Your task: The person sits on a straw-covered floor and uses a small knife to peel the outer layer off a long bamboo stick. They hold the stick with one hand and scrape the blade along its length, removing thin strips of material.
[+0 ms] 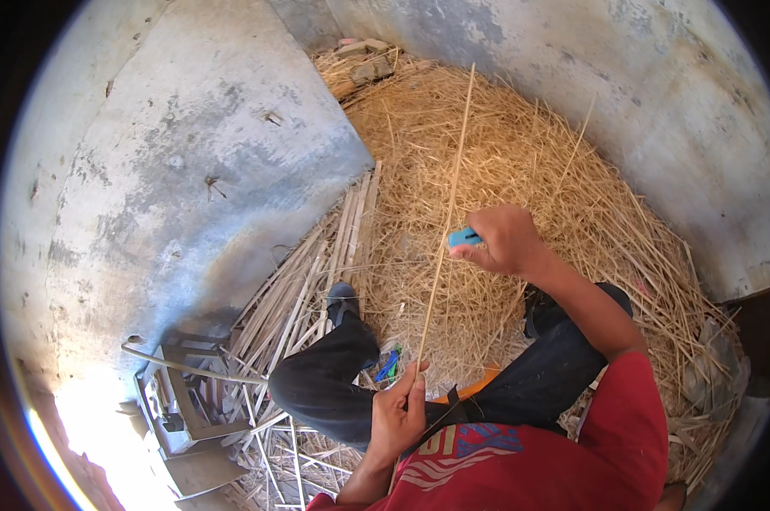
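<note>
- Head view: the person sits on the ground with knees bent, dark trousers and a red shirt at the lower edge of the picture.
- The left hand [399, 415], at about 6 o'clock, has its fingers curled shut around the lower end of a long thin bamboo strip [447, 217].
- The strip runs up from that hand toward 12 o'clock, tilted slightly to the right, and its far tip ends over the straw pile.
- The right hand [506, 241], just right of centre, is closed in a fist around a tool with a light blue handle [464, 238]; the handle sticks out to the left of the fist and meets the strip about halfway up.
- I cannot tell whether a blade touches the strip; that part is too small.
- A wide heap of pale shavings and straw [521, 153] fills the ground from centre to 2 o'clock, against a grey concrete wall [657, 102].
- A bundle of flat split bamboo slats [317, 272] lies at 9 o'clock from the hands, beside the left knee.
- A small green and blue object [388, 364] lies on the straw between the legs, near the left hand.
- A metal frame [176, 400] stands at 8 o'clock, partly in bright sunlight.
</note>
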Tool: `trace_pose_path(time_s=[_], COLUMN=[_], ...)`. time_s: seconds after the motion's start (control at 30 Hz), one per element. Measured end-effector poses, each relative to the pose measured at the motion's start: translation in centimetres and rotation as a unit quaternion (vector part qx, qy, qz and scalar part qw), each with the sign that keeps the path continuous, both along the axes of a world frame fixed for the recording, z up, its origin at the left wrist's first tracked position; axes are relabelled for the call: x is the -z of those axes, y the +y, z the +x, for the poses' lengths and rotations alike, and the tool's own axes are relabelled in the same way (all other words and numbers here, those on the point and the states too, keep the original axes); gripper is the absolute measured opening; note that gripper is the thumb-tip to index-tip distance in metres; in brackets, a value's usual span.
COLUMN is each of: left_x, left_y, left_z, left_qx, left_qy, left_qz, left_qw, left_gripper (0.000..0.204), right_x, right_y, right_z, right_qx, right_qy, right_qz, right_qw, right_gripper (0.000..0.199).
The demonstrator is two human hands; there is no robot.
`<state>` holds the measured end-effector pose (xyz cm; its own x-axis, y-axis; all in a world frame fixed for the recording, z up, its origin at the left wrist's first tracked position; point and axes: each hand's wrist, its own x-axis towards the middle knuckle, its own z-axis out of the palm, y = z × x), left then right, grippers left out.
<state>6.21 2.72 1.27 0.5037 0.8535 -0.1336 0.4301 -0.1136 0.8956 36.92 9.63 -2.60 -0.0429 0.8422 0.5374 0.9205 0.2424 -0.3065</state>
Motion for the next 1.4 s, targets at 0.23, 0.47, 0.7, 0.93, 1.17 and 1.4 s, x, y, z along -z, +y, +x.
trace_pose_path(time_s=[0.23,0.47,0.7,0.93,1.17,1.4], left_x=[-0.6,-0.4,1.2,1.3,2.1,1.4], left_y=[-0.2,-0.5,-3.3,0.2,1.3,0.3], left_z=[0.0,-0.8,-3.4,-1.3,-0.4,0.4], left_qx=[0.003,0.041,0.025,-0.038,-0.054,-0.017], left_qy=[0.013,0.059,0.01,-0.21,-0.282,-0.162], left_qz=[0.022,-0.023,-0.066,-0.252,-0.301,-0.228], left_qw=[1.0,0.997,0.997,0.944,0.909,0.96], left_gripper=[0.029,0.027,0.026,0.032,0.034,0.034], right_x=[-0.1,2.7,3.1,0.8,-0.5,1.0], right_y=[-0.4,1.7,0.5,-1.5,-2.3,0.0], right_z=[-1.6,2.0,7.1,-4.3,-5.1,-1.9], right_qx=[0.008,0.146,0.192,0.017,0.014,0.1], right_qy=[-0.006,-0.027,-0.032,0.056,0.038,-0.001], right_qz=[0.032,0.02,-0.088,-0.074,-0.006,-0.041], right_qw=[0.999,0.989,0.977,0.996,0.999,0.994], right_gripper=[0.06,0.066,0.061,0.059,0.06,0.063])
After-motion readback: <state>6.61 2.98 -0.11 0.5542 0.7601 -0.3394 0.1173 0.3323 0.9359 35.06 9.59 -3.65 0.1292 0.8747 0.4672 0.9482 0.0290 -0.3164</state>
